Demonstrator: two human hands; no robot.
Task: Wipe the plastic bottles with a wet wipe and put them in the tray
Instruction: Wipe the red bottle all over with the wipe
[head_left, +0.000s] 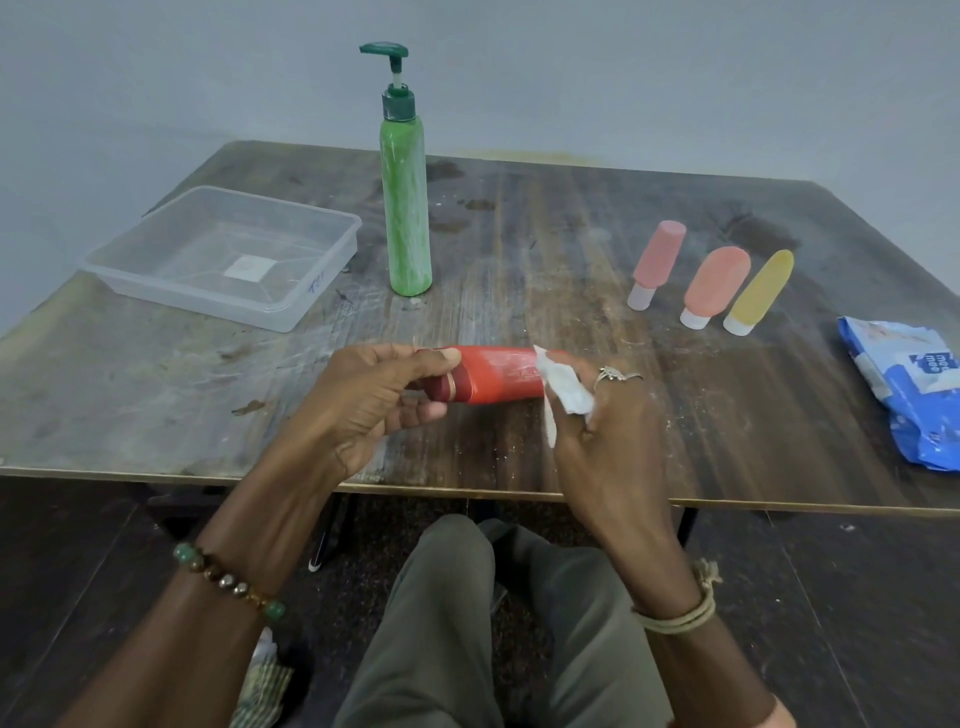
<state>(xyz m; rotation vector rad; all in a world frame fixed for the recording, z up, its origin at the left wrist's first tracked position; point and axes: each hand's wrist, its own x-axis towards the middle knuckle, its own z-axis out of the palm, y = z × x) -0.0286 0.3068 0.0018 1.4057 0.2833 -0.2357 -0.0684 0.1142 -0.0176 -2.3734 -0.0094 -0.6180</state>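
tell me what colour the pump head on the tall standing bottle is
Dark green, above a lighter green body; the pump head on the tall bottle shows clearest in the head view.

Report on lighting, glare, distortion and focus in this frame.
Head view: soft, even light, faint shadows; a pale sheen streaks the table beside the green bottle; the wide lens bends the table's edges; the three small bottles look slightly soft; print on the pack is readable.

Red bottle (493, 376) held sideways, white wet wipe (563, 389) against its right end.
Green pump bottle (408, 208) stands upright just right of the clear tray (171, 260); pink bottle (657, 262), orange bottle (714, 286) and yellow bottle (761, 291) lie side by side at the right.
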